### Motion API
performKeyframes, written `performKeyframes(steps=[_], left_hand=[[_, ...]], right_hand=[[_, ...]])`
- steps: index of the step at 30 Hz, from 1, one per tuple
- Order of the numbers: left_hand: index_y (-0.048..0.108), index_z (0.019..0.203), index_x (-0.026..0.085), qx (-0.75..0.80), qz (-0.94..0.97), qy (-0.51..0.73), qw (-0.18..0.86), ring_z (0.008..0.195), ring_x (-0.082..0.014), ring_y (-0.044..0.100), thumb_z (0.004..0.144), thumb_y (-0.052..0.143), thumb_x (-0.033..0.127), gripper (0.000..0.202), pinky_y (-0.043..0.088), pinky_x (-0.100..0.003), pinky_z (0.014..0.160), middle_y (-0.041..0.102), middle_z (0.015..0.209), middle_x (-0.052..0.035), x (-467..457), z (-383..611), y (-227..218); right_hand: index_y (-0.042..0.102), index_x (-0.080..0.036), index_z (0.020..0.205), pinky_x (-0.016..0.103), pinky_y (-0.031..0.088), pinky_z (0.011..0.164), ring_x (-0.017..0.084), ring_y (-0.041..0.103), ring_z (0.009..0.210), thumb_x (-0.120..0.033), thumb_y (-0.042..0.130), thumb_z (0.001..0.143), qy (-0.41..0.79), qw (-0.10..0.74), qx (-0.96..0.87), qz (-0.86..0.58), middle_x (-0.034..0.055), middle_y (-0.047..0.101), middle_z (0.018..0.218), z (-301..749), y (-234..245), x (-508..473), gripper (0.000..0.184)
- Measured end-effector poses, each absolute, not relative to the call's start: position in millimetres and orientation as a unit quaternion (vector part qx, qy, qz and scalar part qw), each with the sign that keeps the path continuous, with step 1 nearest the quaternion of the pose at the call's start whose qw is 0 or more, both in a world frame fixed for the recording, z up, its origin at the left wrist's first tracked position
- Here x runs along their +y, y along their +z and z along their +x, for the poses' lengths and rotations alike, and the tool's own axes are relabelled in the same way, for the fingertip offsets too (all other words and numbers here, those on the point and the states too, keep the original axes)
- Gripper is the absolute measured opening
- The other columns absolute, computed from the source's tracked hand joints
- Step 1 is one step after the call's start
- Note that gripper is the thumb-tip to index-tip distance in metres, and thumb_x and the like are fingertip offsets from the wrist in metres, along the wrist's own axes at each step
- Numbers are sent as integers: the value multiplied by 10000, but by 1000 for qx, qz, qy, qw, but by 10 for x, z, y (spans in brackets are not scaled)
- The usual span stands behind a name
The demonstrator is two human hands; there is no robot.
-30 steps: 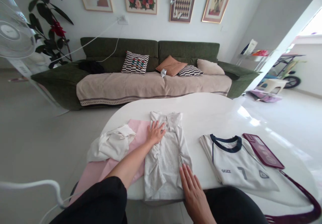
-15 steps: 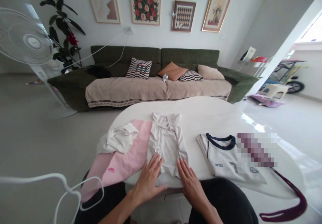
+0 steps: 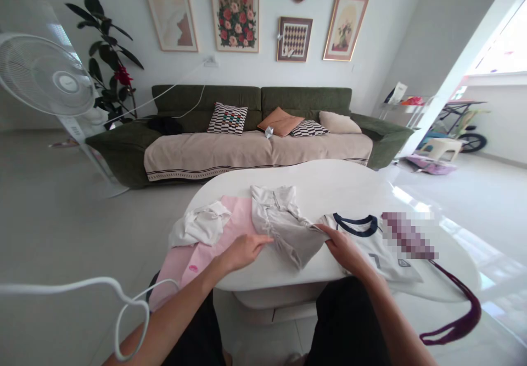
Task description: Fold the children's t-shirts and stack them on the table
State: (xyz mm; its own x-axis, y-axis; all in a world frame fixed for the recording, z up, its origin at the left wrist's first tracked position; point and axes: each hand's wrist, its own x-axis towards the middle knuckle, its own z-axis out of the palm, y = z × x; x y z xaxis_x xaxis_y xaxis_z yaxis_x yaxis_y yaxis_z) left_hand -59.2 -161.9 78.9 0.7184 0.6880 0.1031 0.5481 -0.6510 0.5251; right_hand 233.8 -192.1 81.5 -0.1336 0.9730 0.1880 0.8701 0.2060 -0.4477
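Note:
A white ruched garment [image 3: 294, 234] lies partly on the white table, its near end raised and sagging between my two hands. My right hand [image 3: 340, 245] pinches its near right edge and pulls it out to the right. My left hand [image 3: 245, 252] is at the near left edge, index finger stretched along the cloth and the other fingers curled; its thumb is hidden. Left of this garment lies a pink garment [image 3: 241, 212] with a crumpled white cloth [image 3: 201, 224] on top. A white jersey [image 3: 385, 256] with a navy collar is just beyond my right hand.
The white table [image 3: 329, 182] has a rounded edge. A maroon strap [image 3: 459, 289] hangs over its right side from a blurred item. A white cable [image 3: 119, 294] loops at lower left. Behind stand a green sofa [image 3: 304, 100] with cushions and a fan [image 3: 49, 75].
My hands lay flat on the garment's near end; now they have raised that end off the table. My right hand has moved right and up with the edge, and the view has shifted slightly.

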Motion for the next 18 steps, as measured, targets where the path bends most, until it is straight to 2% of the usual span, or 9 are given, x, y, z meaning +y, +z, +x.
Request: performKeyframes(steps=[2,5,7,10,13,15,18], left_hand=[[440,1271,224,340,891,164,251,1123,-158,499,857,380,265,420,358,-260,953,533,1243,-23,-1643,-527,844],[407,1294,155,359,887,129,261,1161,-197,463,807,472,347,528,340,-306,981,487,1283,-94,-1879,-342,582],[397,1297,140,380,884,105,249,1243,-234,356,770,519,368,587,288,-375,1019,390,1354,-125,-2088,-155,271],[310,1341,155,421,875,131,202,1306,-279,209,745,549,376,679,191,-491,1042,262,1422,-122,-2307,175,-127],[303,1332,163,459,847,210,168,1257,-288,291,754,545,378,662,176,-521,1033,361,1367,-124,-2341,487,-268],[339,1298,155,489,816,261,162,1164,-295,394,746,562,361,630,240,-515,997,463,1267,-133,-2281,651,-259],[379,1230,138,534,760,317,190,1030,-297,483,726,591,301,570,345,-483,902,543,1125,-144,-2131,817,-219]], right_hand=[[540,-215,1159,295,430,802,207,591,943,-88,373,710,82,206,-739,-636,53,649,1023,2375,941,-1946,495],[539,-208,1162,289,423,784,209,598,915,-92,371,709,75,169,-739,-648,62,658,988,2365,938,-2001,496],[545,-210,1153,282,419,784,205,594,927,-90,361,707,94,155,-740,-648,57,658,991,2332,866,-2030,496],[553,-215,1133,267,411,795,196,581,960,-84,350,701,118,158,-739,-645,47,653,1013,2290,783,-2052,495],[549,-217,1134,264,409,789,194,584,949,-85,354,699,118,169,-733,-648,43,655,1003,2273,784,-2058,495],[549,-219,1134,268,408,788,198,586,939,-85,356,694,112,174,-730,-651,41,659,985,2266,801,-2059,498],[557,-227,1116,272,408,780,201,591,920,-87,356,691,112,181,-727,-653,33,666,953,2252,798,-2059,490]])
